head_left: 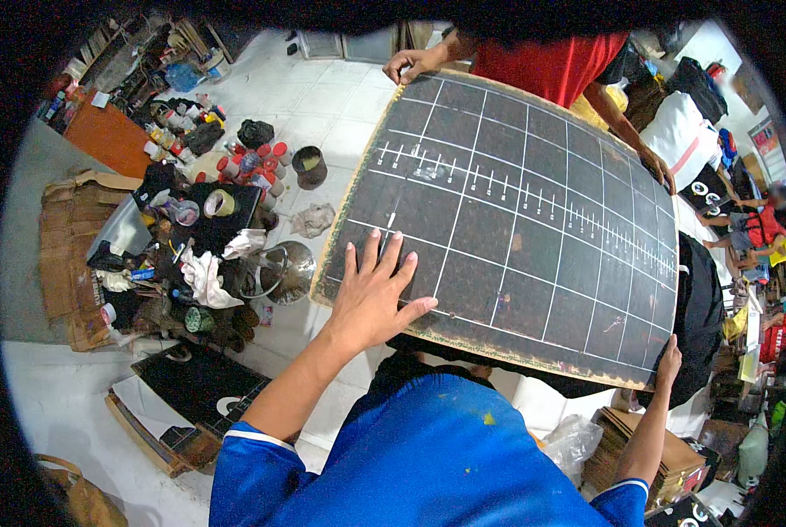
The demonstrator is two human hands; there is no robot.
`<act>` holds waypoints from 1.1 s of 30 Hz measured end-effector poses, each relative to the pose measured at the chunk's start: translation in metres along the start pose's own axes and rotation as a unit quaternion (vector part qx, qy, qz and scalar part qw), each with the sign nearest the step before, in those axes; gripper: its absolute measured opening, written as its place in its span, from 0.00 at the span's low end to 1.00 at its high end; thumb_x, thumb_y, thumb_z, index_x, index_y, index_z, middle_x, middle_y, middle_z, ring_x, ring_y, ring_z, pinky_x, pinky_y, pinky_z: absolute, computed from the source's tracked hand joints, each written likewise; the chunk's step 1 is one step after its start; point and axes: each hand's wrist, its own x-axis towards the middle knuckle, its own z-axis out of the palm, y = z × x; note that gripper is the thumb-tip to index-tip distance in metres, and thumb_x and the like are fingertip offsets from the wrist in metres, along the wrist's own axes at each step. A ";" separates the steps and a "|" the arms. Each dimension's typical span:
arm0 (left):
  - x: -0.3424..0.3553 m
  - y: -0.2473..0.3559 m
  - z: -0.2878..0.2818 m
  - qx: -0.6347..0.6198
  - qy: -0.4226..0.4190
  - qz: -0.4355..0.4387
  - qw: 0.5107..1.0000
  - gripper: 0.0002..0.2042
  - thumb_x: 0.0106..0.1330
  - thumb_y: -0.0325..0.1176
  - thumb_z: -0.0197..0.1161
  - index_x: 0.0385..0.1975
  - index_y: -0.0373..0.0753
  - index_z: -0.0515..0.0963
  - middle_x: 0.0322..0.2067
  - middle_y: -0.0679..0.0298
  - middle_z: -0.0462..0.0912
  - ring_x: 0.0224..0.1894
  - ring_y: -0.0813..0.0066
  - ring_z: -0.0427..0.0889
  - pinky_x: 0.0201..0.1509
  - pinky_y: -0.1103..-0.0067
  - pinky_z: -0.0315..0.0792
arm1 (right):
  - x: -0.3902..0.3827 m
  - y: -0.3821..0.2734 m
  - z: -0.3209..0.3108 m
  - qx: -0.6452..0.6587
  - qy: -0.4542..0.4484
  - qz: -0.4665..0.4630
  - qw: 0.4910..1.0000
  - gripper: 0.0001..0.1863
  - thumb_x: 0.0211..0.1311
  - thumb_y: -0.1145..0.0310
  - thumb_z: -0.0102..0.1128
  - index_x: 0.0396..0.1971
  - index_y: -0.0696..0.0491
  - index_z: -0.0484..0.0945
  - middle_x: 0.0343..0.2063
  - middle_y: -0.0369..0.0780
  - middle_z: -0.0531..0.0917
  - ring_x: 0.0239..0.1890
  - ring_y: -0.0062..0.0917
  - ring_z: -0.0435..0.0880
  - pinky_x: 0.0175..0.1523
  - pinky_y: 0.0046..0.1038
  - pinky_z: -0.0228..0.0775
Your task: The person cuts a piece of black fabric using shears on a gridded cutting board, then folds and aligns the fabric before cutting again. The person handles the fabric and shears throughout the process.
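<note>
A large dark board (533, 281), marked with a white grid and a row of tick marks, fills the middle of the view, with pale worn edges. My left hand (375, 290) lies on its near left part, fingers spread and palm down. My right hand (669, 364) grips its near right edge. Across from me, a person in a red shirt (542, 66) holds the board's far edge, one hand (415, 66) at the far left corner and the other (655, 167) at the far right. Black material (700, 325) shows beneath and beside the board's right end.
Jars and cans (257, 162), rags (204, 281) and a metal kettle (283, 272) crowd the left floor beside flattened cardboard (68, 281). Black panels (173, 400) lie lower left. A cardboard stack (634, 435) stands lower right. Other people (762, 233) are at the far right, near white sacks (678, 127).
</note>
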 end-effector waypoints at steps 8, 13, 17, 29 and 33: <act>0.002 -0.002 -0.004 -0.011 0.072 -0.033 0.997 0.47 0.76 0.66 0.54 0.82 0.32 0.55 0.82 0.41 0.53 0.83 0.38 0.51 0.84 0.44 0.43 | -0.002 0.004 0.005 -0.015 0.016 -0.007 1.000 0.44 0.82 0.34 0.43 0.39 0.68 0.85 0.34 0.59 0.86 0.38 0.52 0.85 0.48 0.49 0.71; 0.028 -0.005 0.011 0.034 0.028 -0.055 0.997 0.46 0.77 0.66 0.51 0.80 0.29 0.57 0.82 0.43 0.53 0.84 0.36 0.47 0.84 0.42 0.41 | -0.002 0.001 0.004 -0.002 0.021 0.016 1.000 0.43 0.83 0.35 0.43 0.39 0.67 0.85 0.33 0.59 0.85 0.38 0.52 0.85 0.47 0.49 0.71; 0.064 -0.018 0.017 0.032 0.044 -0.058 0.997 0.45 0.78 0.67 0.49 0.81 0.35 0.58 0.83 0.50 0.53 0.84 0.35 0.45 0.83 0.38 0.39 | -0.004 -0.003 0.004 -0.003 0.017 0.017 1.000 0.42 0.83 0.36 0.44 0.37 0.68 0.84 0.32 0.60 0.84 0.37 0.53 0.84 0.46 0.50 0.69; 0.208 -0.051 0.014 0.043 0.062 -0.075 0.994 0.43 0.77 0.69 0.49 0.81 0.41 0.61 0.82 0.55 0.57 0.82 0.30 0.49 0.82 0.35 0.42 | -0.006 0.000 0.005 -0.002 0.029 0.022 0.999 0.43 0.82 0.36 0.45 0.36 0.69 0.82 0.30 0.61 0.81 0.34 0.55 0.81 0.44 0.52 0.67; 0.233 -0.056 0.012 0.032 0.066 -0.077 0.994 0.44 0.75 0.71 0.49 0.80 0.43 0.63 0.83 0.55 0.56 0.82 0.29 0.48 0.82 0.35 0.42 | -0.009 -0.004 0.005 0.009 0.037 0.021 0.999 0.42 0.82 0.37 0.47 0.34 0.70 0.79 0.26 0.58 0.78 0.30 0.48 0.76 0.41 0.50 0.65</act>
